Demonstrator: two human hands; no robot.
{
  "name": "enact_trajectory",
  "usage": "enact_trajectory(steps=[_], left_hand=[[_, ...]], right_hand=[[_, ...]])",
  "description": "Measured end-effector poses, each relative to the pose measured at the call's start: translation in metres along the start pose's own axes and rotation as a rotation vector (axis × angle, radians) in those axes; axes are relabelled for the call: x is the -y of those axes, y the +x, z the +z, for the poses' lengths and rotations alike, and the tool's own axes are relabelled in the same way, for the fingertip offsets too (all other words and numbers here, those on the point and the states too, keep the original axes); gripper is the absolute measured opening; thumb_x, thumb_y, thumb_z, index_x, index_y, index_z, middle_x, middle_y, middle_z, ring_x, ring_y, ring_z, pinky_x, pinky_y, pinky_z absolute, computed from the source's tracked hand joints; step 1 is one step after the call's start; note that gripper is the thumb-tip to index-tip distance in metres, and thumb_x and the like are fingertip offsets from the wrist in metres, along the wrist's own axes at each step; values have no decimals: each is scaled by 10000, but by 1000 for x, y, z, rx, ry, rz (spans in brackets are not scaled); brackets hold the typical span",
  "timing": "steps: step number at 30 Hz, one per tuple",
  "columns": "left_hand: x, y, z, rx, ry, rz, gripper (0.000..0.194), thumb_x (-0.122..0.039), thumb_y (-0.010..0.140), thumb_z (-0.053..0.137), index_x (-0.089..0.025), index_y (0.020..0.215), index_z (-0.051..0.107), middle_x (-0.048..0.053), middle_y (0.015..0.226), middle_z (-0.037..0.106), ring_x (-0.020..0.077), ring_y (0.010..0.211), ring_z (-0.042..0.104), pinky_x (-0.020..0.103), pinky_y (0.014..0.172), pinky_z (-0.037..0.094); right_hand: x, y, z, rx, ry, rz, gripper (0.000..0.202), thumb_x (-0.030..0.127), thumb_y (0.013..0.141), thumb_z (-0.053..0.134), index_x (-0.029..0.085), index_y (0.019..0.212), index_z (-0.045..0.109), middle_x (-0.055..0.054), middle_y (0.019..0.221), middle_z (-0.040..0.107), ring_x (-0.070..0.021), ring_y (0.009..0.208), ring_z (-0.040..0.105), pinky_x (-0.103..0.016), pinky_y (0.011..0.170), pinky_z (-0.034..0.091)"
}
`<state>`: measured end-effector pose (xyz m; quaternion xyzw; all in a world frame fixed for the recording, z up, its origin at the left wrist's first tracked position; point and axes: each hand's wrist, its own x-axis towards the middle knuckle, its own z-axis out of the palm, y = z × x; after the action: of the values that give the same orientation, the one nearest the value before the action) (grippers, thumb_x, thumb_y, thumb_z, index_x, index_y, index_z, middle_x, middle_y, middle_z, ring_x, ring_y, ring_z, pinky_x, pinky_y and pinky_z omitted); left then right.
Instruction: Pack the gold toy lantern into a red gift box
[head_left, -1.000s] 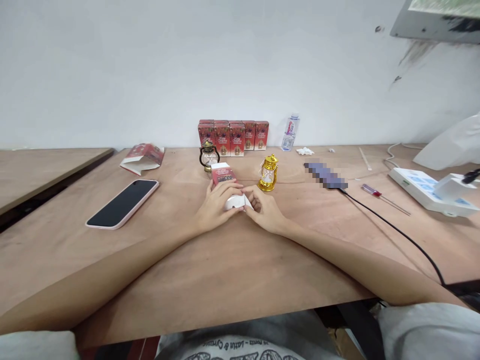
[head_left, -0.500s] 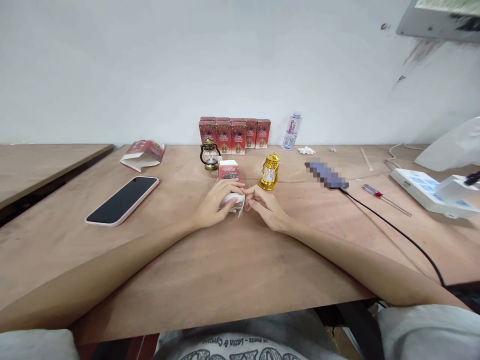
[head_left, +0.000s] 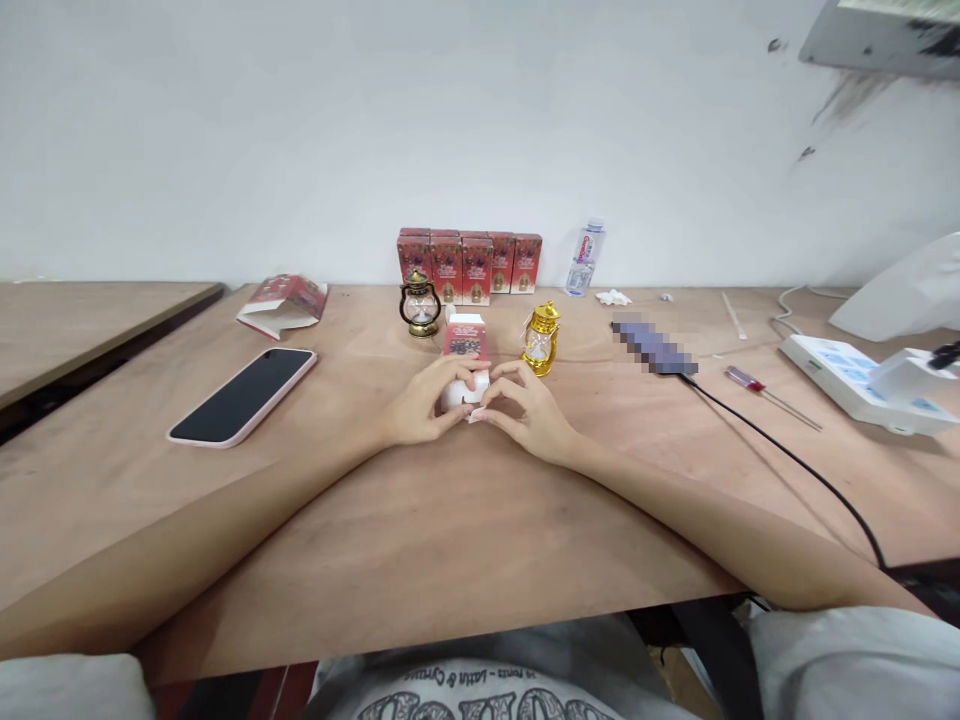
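Observation:
A small red box [head_left: 465, 337] with a white end lies on the table in front of me, its near end between my hands. My left hand [head_left: 429, 402] is closed around the left side of the white flaps [head_left: 459, 393] at that end. From the right, my right hand [head_left: 525, 408] pinches the flaps' edge between thumb and fingers. Just behind the box, to its left, stands a dark bronze lantern [head_left: 420, 305]. A gold lantern [head_left: 540, 338] is upright to the right of the box.
Several red boxes [head_left: 461, 268] stand by the wall, with a bottle [head_left: 585, 260] beside them. An opened carton [head_left: 285, 304] and a phone [head_left: 244, 398] lie left. On the right are a cabled device [head_left: 652, 348], a screwdriver [head_left: 750, 383] and a power strip [head_left: 862, 378].
My right hand's fingers have spread into an arch, and its thumb now meets the flap near my left thumb. The near flap is bent, showing more white.

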<state>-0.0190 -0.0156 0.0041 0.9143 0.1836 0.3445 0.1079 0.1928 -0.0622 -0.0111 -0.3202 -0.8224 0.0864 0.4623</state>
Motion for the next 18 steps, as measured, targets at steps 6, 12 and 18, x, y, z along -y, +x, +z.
enact_trajectory(steps=[6, 12, 18], left_hand=[[16, -3, 4, -41, 65, 170, 324, -233, 864, 599, -195, 1174, 512, 165, 1357, 575, 283, 1306, 529, 501, 1064, 461], [17, -3, 8, -62, 106, 145, 303, -234, 886, 584, -206, 1183, 532, 141, 1341, 602, 269, 1284, 560, 473, 1058, 482], [10, -1, 11, -83, 129, 70, 258, -263, 897, 591, -192, 1144, 566, 135, 1285, 645, 260, 1271, 574, 461, 1072, 472]], right_hand=[[-4, -1, 2, -18, 10, 6, 162, 346, 911, 619, 199, 845, 629, -88, 1134, 523, -170, 1027, 620, -367, 971, 513], [-3, -1, 4, -49, -17, 29, 134, 332, 902, 626, 212, 843, 614, -94, 1136, 536, -211, 1088, 597, -413, 970, 509], [1, -2, 9, -97, -79, 97, 53, 253, 876, 620, 218, 850, 590, -86, 1113, 543, -223, 1097, 591, -401, 969, 499]])
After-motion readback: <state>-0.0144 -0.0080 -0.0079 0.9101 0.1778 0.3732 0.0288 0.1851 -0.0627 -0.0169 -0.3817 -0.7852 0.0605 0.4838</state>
